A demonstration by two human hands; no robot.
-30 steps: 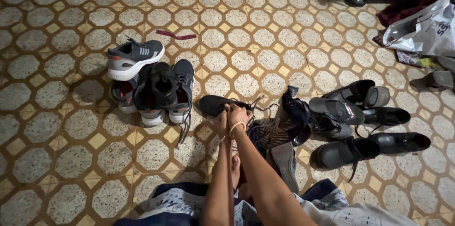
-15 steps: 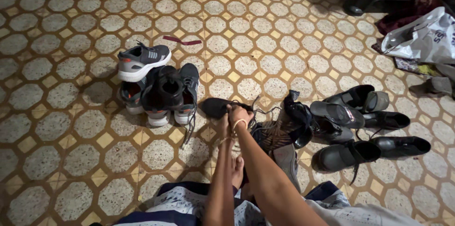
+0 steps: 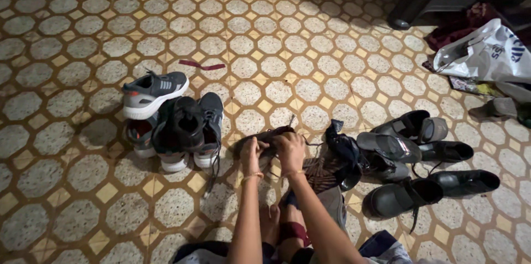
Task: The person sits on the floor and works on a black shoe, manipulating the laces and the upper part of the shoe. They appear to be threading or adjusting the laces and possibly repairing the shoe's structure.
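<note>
Both hands, the left hand [image 3: 251, 150] and right hand [image 3: 290, 150], are gripping the dark shoe [image 3: 264, 139] side by side, fingers curled over its edge to steady it, while sneakers [image 3: 171, 120] are lying at nine o'clock and black sandals [image 3: 415, 148] at three.

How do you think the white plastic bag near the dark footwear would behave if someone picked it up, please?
The white plastic bag would probably be floppy: its thin film lies crumpled and slumped on the tiled floor. It looks light for its size and would likely sag from its handle loops. Its glossy surface suggests that it may be somewhat slippery.
</note>
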